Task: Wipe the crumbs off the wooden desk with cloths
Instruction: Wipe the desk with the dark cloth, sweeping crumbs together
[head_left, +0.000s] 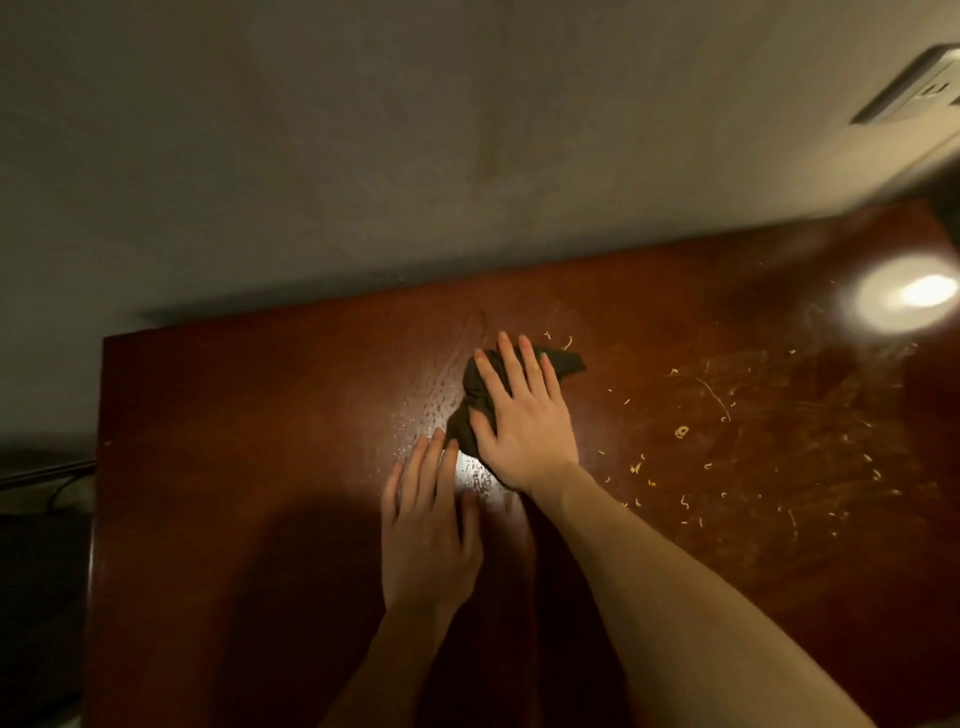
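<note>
1. Head view: the right hand (522, 421) presses flat on a dark cloth (563, 361) mid-tabletop (234, 415), fingers straight and spread.
2. The left hand (428, 530) lies flat on the wood, holding nothing, fingertips just beside the cloth's near end.
3. Crumbs (681, 431) lie scattered right of the cloth.

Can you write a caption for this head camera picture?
The right hand presses a dark cloth on the wooden desk, the left hand lies flat beside it, crumbs scattered to the right.
</note>
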